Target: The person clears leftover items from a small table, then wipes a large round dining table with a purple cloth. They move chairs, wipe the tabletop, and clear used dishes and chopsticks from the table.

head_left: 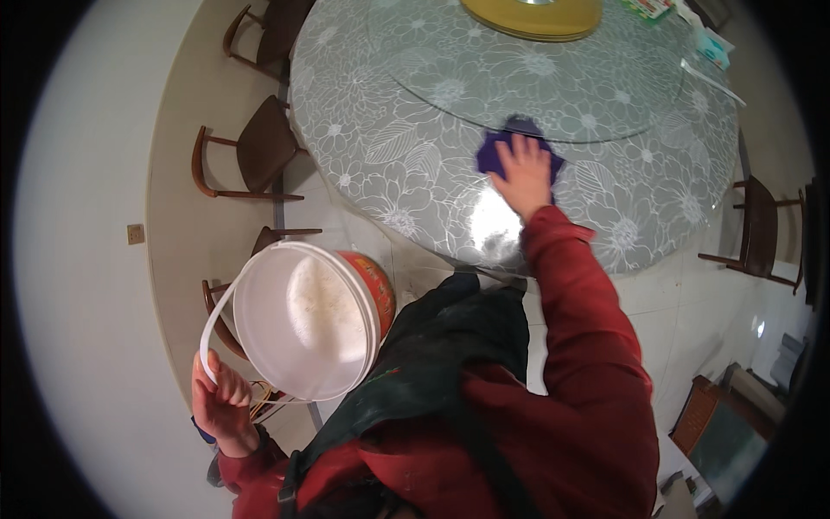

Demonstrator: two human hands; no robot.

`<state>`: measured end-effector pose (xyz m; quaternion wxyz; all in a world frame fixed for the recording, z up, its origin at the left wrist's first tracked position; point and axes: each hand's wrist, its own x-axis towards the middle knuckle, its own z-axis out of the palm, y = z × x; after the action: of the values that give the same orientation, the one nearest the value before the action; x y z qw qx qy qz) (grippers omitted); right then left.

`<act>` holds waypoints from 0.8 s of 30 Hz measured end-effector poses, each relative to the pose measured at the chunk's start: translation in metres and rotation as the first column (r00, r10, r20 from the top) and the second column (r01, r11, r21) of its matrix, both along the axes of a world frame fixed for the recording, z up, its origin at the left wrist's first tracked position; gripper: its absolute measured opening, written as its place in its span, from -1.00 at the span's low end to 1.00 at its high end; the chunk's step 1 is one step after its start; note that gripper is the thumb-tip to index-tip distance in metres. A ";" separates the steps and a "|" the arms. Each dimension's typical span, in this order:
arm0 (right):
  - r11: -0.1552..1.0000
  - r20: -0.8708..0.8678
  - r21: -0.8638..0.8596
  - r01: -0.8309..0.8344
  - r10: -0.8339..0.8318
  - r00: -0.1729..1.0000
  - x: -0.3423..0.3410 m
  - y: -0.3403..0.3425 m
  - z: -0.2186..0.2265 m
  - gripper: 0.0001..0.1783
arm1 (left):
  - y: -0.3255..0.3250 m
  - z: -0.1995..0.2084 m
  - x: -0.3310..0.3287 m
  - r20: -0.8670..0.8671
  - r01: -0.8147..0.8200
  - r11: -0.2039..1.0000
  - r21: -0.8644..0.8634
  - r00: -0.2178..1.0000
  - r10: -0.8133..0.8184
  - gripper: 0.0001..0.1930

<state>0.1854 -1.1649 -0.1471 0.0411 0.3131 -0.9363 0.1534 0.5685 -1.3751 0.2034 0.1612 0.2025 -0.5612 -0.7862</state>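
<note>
Pressing purple fabric cloth (pixel 493 159) onto round grey floral-patterned tabletop (pixel 389 186) under spread right hand (pixel 526 177), likely for even contact, holding round white plastic bucket (pixel 259 333) aside by curved white handle (pixel 211 325) in curled left hand (pixel 223 394).

So my left hand (pixel 223 398) has its fingers curled round the white handle (pixel 213 333) of a big bucket (pixel 259 333), which is tipped so I can see right inside: white walls, orange-red on the outside. My right hand (pixel 526 177) is spread flat on a purple cloth (pixel 491 157), pressed on a round table (pixel 380 169) with a floral pattern. The cloth's far end sits beneath the edge of a clear glass disc (pixel 536 95). Brown chairs (pixel 265 143) stand around, and I'm wearing a dark apron (pixel 458 337) over red sleeves (pixel 584 303).
</note>
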 end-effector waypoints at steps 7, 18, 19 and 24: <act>0.858 0.169 -0.169 -0.485 0.509 0.844 0.140 -0.128 -0.006 -0.23 | -0.041 -0.008 0.008 0.111 -0.124 0.987 -0.103 0.984 0.136 -0.67; 0.712 -0.011 0.134 0.689 -0.695 0.719 0.073 0.217 -0.019 -0.33 | -0.065 -0.019 -0.064 -0.092 0.254 0.952 0.170 0.966 -0.242 -0.65; 0.704 0.104 0.128 0.698 -0.710 0.697 0.076 0.220 -0.029 -0.33 | -0.060 -0.024 -0.077 -0.073 0.258 0.952 0.164 0.966 -0.249 -0.65; 0.980 0.468 0.031 -0.195 0.158 0.870 0.128 0.064 0.049 -0.33 | -0.018 -0.036 -0.145 -0.101 0.334 0.928 0.166 0.942 -0.321 -0.67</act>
<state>0.3132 -1.1014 -0.0981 -0.2096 0.3530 -0.8918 0.1904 0.4236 -1.3927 0.1670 0.0288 0.0916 -0.5072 -0.8565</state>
